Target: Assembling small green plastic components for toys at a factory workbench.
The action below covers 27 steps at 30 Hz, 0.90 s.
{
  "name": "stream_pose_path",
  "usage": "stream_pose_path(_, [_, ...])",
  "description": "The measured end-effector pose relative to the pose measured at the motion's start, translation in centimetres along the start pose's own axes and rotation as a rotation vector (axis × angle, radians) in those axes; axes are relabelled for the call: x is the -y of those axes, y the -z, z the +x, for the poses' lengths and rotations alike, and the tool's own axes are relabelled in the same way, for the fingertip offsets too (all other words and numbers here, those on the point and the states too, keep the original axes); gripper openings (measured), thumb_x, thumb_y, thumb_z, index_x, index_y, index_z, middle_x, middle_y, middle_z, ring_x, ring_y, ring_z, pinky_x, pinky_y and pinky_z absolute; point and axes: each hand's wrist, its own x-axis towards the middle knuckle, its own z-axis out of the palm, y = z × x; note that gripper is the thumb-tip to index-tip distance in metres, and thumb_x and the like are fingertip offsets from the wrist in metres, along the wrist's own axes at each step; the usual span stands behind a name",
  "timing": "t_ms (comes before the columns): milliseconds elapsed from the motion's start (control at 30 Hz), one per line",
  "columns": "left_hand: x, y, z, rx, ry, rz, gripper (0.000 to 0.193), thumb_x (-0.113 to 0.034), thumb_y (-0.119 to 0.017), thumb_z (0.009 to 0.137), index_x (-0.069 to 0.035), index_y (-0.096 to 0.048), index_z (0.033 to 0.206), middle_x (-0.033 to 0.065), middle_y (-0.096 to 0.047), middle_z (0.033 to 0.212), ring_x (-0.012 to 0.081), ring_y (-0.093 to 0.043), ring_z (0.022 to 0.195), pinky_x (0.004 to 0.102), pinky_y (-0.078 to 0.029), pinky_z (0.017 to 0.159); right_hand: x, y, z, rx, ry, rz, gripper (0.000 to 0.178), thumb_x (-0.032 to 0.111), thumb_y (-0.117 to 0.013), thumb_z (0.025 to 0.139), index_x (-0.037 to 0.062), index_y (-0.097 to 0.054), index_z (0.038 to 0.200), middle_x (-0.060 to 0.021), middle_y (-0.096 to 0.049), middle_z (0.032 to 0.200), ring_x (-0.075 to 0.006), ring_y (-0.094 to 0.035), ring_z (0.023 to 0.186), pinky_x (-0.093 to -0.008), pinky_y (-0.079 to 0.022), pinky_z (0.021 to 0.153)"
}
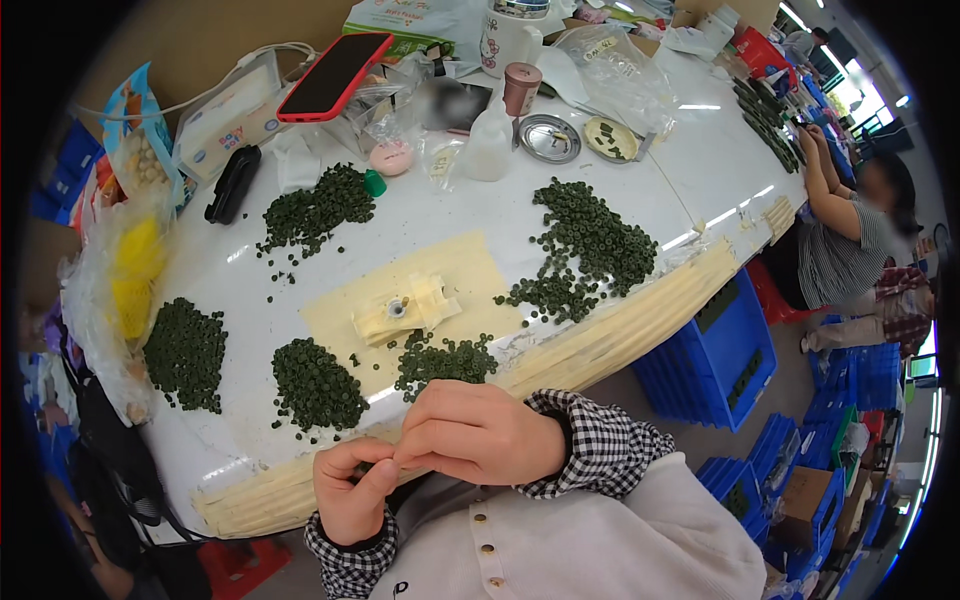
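Note:
At the table's front edge, my left hand (352, 488) pinches a small dark green piece, mostly hidden between thumb and forefinger. My right hand (478, 435) is closed too, its fingertips meeting those of the left; what they grip is hidden. Just beyond lie a heap of small dark green ring-like parts (445, 364) and a second dark green heap (316, 386) to its left. A tape-wrapped block (400, 308) with a metal round on top rests on a yellowish sheet (340, 295). Another ring heap (595, 245) spreads to the right, with more green pieces (325, 205) behind and left.
Along the back are a red-cased phone (335, 78), a tissue box (228, 120), a white squeeze bottle (490, 140), a round metal lid (549, 138) and a mug (508, 42). Blue crates (715, 345) stand right of the table. A person (845, 225) sits farther right.

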Motion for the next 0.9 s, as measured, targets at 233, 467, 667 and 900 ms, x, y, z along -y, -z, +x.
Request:
stream_pose_path(233, [-0.1,0.6,-0.1,0.016,0.029,0.020,0.012,-0.003,-0.065,0.081,0.006,-0.066,0.090,0.0074,-0.066,0.076,0.0040,-0.049,0.056,0.0180,-0.036,0.050,-0.2,-0.1,0.3,0.031,-0.019,-0.014,0.017,0.006,-0.067,0.076,0.0029,-0.058,0.090,-0.0071,-0.054,0.084,-0.0244,-0.055,0.078,-0.0322,-0.048,0.066])
stream_pose_path(467, [-0.1,-0.2,0.7,0.034,0.055,-0.039,0.011,0.001,-0.058,0.086,0.006,-0.065,0.092,0.0125,-0.069,0.086,0.0094,-0.061,0.073,0.0203,-0.047,0.064,-0.2,-0.4,0.1,-0.045,-0.139,0.030,0.016,0.000,-0.071,0.073,0.0024,-0.065,0.088,-0.0081,-0.059,0.082,-0.0203,-0.060,0.071,-0.0286,-0.049,0.060])
stream_pose_path(667, [-0.1,-1.0,0.7,-0.036,-0.007,0.078,0.012,0.000,-0.056,0.087,0.006,-0.064,0.095,0.0122,-0.069,0.087,0.0127,-0.064,0.082,0.0238,-0.051,0.074,0.0,-0.2,0.4,-0.047,-0.274,0.103,0.014,-0.006,-0.066,0.075,-0.0014,-0.064,0.088,-0.0089,-0.061,0.083,-0.0173,-0.062,0.073,-0.0259,-0.051,0.064])
stream_pose_path(900, [0.3,-1.3,0.9,-0.069,-0.075,0.210,0.012,-0.001,-0.060,0.086,0.003,-0.066,0.096,0.0047,-0.069,0.084,0.0023,-0.054,0.069,0.0168,-0.042,0.060,-0.5,-0.2,0.0,-0.023,-0.296,0.069,0.014,-0.008,-0.064,0.075,-0.0033,-0.063,0.089,-0.0108,-0.060,0.086,-0.0165,-0.063,0.074,-0.0246,-0.051,0.065])
